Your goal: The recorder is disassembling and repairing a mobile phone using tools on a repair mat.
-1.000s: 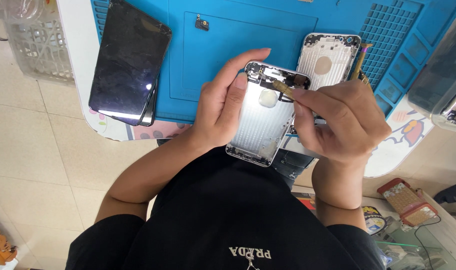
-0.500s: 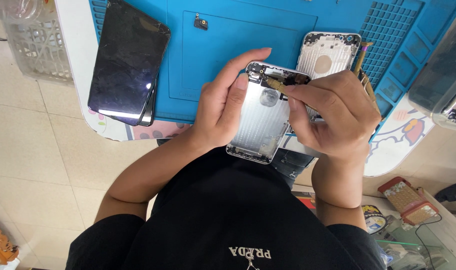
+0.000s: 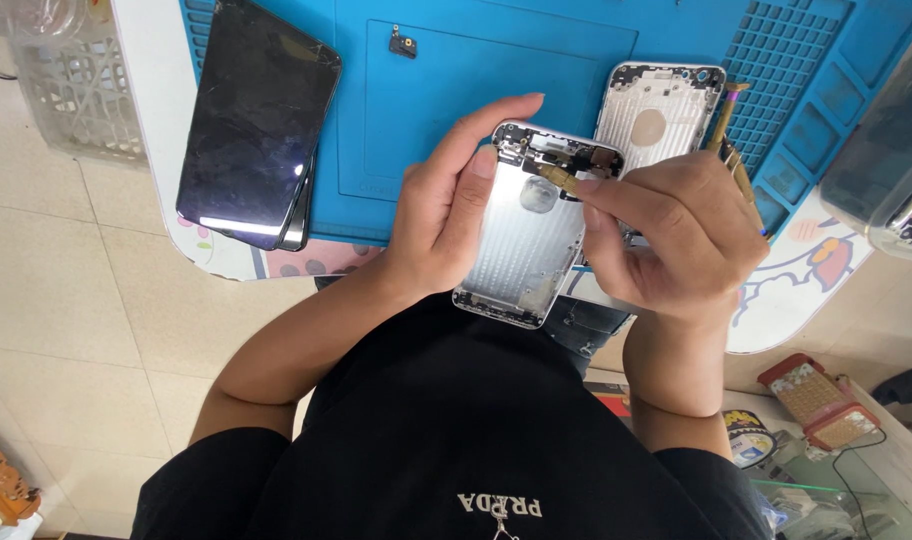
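My left hand (image 3: 446,210) grips the left edge of a silver phone housing (image 3: 521,240), holding it tilted above my lap, inner side up. My right hand (image 3: 666,230) pinches a small gold-tipped tool or part (image 3: 554,175) against the housing's upper end, where dark small components sit. A second empty silver housing (image 3: 661,110) lies on the blue work mat (image 3: 456,90) just beyond my right hand. Thin tools (image 3: 728,130) stick out behind my right hand's knuckles.
A dark phone screen (image 3: 256,120) rests stacked over another phone at the mat's left edge. A tiny black part (image 3: 403,45) lies on the mat. A clear plastic basket (image 3: 71,80) stands far left. Another device (image 3: 886,140) sits at right; boxes and clutter (image 3: 816,400) lie lower right.
My right hand shifted slightly left over the housing's upper end, fingertips now closer to the camera area. My left hand and the housing stayed almost still.
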